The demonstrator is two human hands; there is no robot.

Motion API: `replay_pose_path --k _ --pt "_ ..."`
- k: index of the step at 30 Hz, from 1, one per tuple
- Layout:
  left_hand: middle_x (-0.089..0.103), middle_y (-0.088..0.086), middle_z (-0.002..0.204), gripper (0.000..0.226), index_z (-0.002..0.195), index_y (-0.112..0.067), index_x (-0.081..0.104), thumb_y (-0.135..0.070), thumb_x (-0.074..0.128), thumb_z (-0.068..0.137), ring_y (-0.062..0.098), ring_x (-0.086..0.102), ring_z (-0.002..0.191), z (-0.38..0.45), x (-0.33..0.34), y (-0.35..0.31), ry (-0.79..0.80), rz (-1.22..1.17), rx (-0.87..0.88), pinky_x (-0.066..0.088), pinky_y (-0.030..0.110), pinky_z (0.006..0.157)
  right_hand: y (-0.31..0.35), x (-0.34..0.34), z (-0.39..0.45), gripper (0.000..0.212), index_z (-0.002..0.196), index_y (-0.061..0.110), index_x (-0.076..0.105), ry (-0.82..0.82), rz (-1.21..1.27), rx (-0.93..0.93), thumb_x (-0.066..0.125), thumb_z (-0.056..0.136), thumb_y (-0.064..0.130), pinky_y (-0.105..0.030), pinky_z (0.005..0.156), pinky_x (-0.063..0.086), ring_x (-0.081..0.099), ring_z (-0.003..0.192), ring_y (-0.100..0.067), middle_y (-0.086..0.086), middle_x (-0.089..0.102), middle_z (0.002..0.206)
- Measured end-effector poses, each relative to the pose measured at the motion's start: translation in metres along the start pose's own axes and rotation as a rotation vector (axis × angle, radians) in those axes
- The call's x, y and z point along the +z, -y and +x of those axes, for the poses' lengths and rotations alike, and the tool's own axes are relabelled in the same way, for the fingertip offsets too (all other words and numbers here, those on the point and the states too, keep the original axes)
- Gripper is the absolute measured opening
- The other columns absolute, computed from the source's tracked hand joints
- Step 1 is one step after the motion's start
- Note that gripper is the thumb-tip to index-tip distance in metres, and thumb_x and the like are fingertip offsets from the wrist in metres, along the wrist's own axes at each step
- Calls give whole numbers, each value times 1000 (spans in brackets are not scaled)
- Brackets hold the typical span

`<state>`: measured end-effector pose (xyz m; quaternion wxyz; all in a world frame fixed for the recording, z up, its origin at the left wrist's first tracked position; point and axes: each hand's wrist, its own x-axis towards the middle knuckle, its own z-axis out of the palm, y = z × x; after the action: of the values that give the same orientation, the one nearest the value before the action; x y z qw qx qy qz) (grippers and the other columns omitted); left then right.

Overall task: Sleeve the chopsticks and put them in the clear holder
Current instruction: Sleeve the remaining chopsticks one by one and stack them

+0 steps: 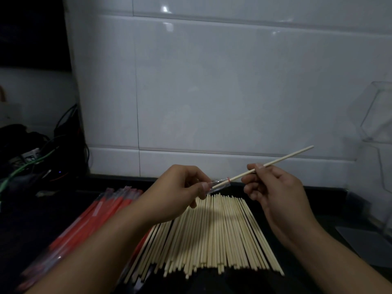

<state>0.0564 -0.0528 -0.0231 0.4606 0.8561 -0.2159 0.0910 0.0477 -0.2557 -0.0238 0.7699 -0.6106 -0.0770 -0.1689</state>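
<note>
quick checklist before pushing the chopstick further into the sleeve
1. Left hand pinches the sleeve at its mouth: ok.
2. Right hand grips the chopstick mid-shaft: ok.
3. Chopstick tip inside the sleeve mouth: ok, only just started.
4. One stick or a pair going in: cannot tell.
5. Holder within reach at far right: ok; contents cannot tell.
6. Spare sleeves left of the loose pile: ok.

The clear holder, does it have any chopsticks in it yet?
No, the clear holder at the right looks empty.
</note>
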Motion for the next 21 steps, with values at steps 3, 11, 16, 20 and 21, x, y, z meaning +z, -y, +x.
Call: replay_pose_path --k 3,11,16,20,21 --pt "72 -1 82 12 97 -24 70 -20 59 98 8 65 65 0 1 0 -2 -13 -5 53 25 65 -1 1 -1 19 98 3 67 40 -20 13 51 99 13 -26 55 44 58 60 -16 -13 67 75" --pt "72 -2 81 11 94 -24 69 -22 59 98 6 68 67 1 2 -1 -17 1 -5 46 17 60 -5 -1 1 21 99 5 73 151 -9 156 54 97 14 -28 55 38 52 58 -14 -9 63 73" --pt "73 -3 84 12 93 -25 68 -21 57 98 7 69 73 0 2 -4 -31 -8 -6 46 13 59 0 -3 4 21 101 3 70 101 104 173 53 96 14 -30 61 38 52 57 -13 -7 64 72" --pt "74 -4 82 11 93 -24 68 -21 58 98 6 69 71 0 5 -6 -18 -34 -16 46 13 60 -1 -5 4 23 103 5 72 136 31 155 53 97 15 -29 58 38 52 58 -14 -7 64 74" --pt "74 -5 81 11 93 -24 68 -22 59 98 6 69 70 0 6 -7 -16 -33 -14 46 14 60 -3 -5 3 23 103 6 73 164 -19 153 53 97 16 -29 57 38 52 59 -14 -7 64 75"
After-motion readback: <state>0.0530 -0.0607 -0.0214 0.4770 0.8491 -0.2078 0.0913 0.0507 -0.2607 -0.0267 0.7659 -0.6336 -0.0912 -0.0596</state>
